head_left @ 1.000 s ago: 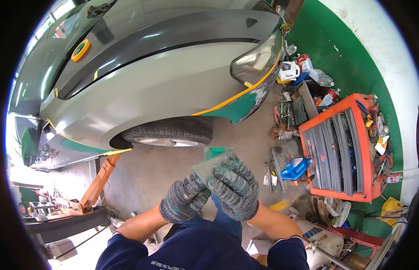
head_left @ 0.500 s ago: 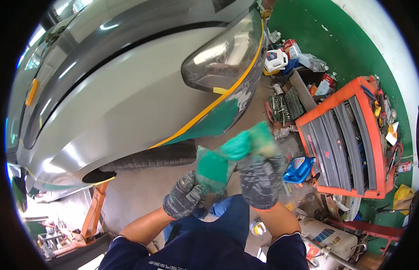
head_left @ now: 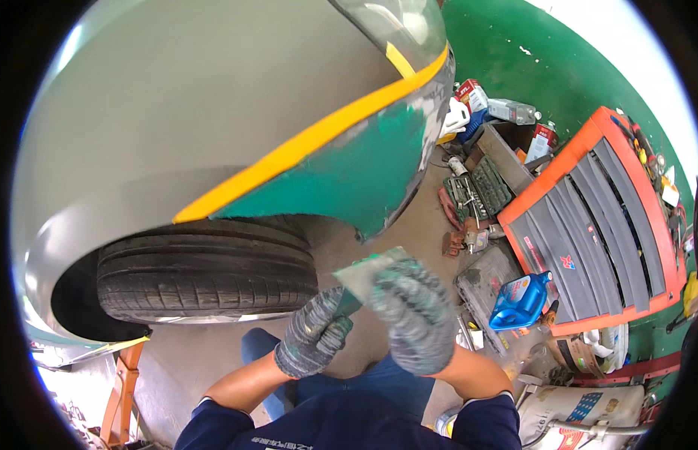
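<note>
Grey knitted gloves cover both hands. My left hand (head_left: 314,334) is closed around a dark green flat plate (head_left: 349,302), mostly hidden by fingers and the other tool. Just right of it, my right hand (head_left: 415,315) grips a flat putty spreader (head_left: 364,277), its pale face smeared with green. The two tools overlap. Green stains mark the right glove's fingers. Beyond my hands, a smooth layer of green putty (head_left: 319,187) covers the lower corner of a car's bumper. Yellow masking tape (head_left: 311,142) runs along its upper edge, below the grey fender (head_left: 176,97).
A tyre (head_left: 206,270) sits in the wheel arch left of my hands. To the right are an orange-framed tool cabinet (head_left: 589,232), a blue jug (head_left: 520,301) and an open socket set (head_left: 476,191). An orange stand (head_left: 122,390) is at lower left; a pale tank (head_left: 574,412) lies lower right.
My view has moved closer to the bumper and wheel. My right hand has turned its spreader and brought it left over the plate; the thick green putty earlier on its blade no longer shows.
</note>
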The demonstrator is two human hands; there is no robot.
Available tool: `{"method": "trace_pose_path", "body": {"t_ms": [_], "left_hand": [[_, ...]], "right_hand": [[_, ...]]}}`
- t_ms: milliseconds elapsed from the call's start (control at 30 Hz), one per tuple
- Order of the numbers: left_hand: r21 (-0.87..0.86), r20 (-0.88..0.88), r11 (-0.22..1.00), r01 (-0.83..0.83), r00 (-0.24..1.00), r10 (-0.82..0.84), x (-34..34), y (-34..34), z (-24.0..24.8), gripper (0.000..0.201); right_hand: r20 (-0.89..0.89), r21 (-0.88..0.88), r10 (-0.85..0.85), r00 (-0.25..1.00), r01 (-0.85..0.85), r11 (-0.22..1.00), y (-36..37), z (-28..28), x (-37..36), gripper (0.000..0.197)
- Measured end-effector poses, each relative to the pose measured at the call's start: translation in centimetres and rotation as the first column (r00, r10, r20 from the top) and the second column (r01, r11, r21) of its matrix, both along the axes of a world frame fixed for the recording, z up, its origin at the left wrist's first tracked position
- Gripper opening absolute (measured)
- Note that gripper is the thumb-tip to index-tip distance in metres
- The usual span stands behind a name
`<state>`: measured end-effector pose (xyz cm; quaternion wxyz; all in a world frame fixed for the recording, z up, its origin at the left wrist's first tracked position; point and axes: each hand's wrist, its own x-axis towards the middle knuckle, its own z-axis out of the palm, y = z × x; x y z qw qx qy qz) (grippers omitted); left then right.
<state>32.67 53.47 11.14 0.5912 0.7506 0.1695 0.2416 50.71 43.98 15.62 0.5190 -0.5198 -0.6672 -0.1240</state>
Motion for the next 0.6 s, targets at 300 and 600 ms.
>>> {"method": "trace_pose_path", "body": {"t_ms": [300, 600], "left_hand": [[0.394, -0.04, 0.915, 0.081, 0.997, -0.071, 0.1, 1.0, -1.0, 0.045], [-0.441, -0.019, 0.894, -0.083, 0.996, 0.083, -1.9, -0.4, -6.0, 0.009]], "right_hand": [[0.105, -0.031, 0.12, 0.987, -0.117, 0.993, -1.6, -7.8, -2.5, 0.046], [-0.87, 0.195, 0.262, 0.418, -0.196, 0.961, 1.5, -7.0, -1.1, 0.029]]}}
